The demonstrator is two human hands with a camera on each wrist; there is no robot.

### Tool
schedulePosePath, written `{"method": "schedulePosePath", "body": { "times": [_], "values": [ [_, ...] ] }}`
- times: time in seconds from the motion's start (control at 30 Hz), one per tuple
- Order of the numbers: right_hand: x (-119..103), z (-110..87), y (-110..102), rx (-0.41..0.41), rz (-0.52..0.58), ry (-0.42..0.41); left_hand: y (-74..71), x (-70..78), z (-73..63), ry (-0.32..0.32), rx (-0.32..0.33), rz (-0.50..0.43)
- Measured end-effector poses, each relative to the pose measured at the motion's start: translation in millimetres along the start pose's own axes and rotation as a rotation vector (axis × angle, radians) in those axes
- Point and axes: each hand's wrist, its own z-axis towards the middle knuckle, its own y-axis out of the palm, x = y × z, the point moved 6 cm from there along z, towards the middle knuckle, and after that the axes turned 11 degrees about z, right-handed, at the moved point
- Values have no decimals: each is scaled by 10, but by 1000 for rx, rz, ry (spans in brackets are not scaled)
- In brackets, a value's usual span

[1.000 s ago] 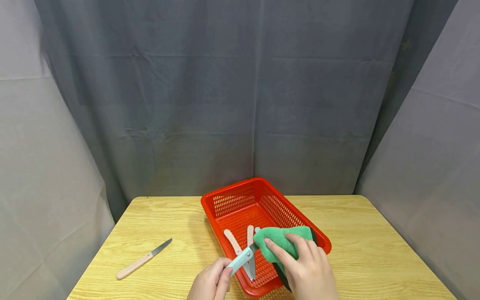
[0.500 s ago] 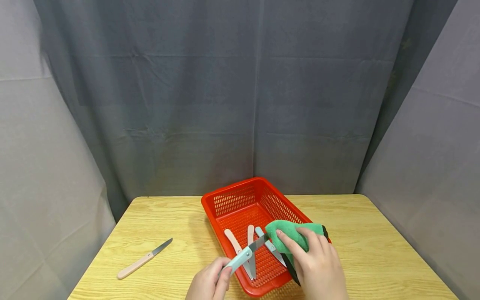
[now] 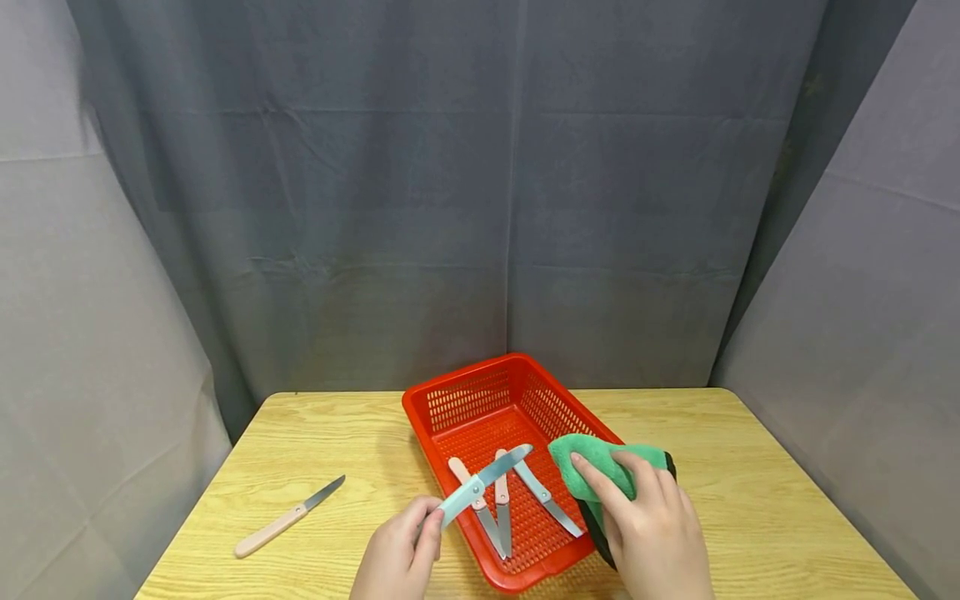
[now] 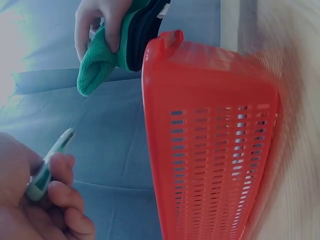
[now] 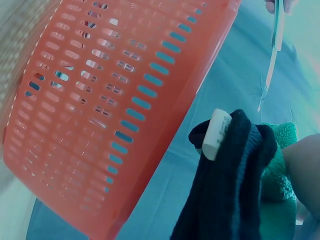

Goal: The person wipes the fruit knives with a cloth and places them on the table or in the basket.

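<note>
My left hand [image 3: 399, 546] pinches the light-blue handle of a knife [image 3: 459, 500], its blade pointing up and right over the basket. In the left wrist view the fingers curl round this knife [image 4: 54, 155]. My right hand [image 3: 651, 525] grips a folded green cloth [image 3: 592, 462] with a dark edge, at the basket's right side and apart from the blade. Inside the red basket [image 3: 540, 575] lie two pink-handled knives, one on the left [image 3: 480, 508] and one in the middle [image 3: 502, 504], and a blue-handled knife [image 3: 543, 496].
A knife with a pale beige handle [image 3: 281, 525] lies on the wooden table [image 3: 360, 450], left of the basket. A grey curtain [image 3: 390, 208] hangs behind the table, with pale cloth sides [image 3: 90, 333] to left and right.
The cloth has slid off the held knife's blade and moved right with my right hand. My left hand has drawn the knife slightly left, so its whole blade shows.
</note>
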Motion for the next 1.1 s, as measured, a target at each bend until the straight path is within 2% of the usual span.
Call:
{"method": "schedulePosePath", "body": {
  "times": [0.13,0.3,0.4,0.6,0.7,0.83,1.1],
  "values": [
    [16,-2,-14,4,0,0,-23,-8,32,-14,-16,14],
    [34,-4,-42,37,10,-17,-60,-10,108,-28,-71,34],
    [44,-7,-50,38,11,-13,-92,-27,169,-42,-103,36],
    [58,-10,-56,31,6,-12,-218,-26,335,-68,-123,54],
    [59,-13,-58,35,6,-18,-252,-7,429,-49,-121,81],
    [57,-16,-58,27,-5,-14,-220,-1,557,-11,-123,133],
    [56,-21,-57,10,-20,0,-9,-38,830,83,-234,244]
  ]
}}
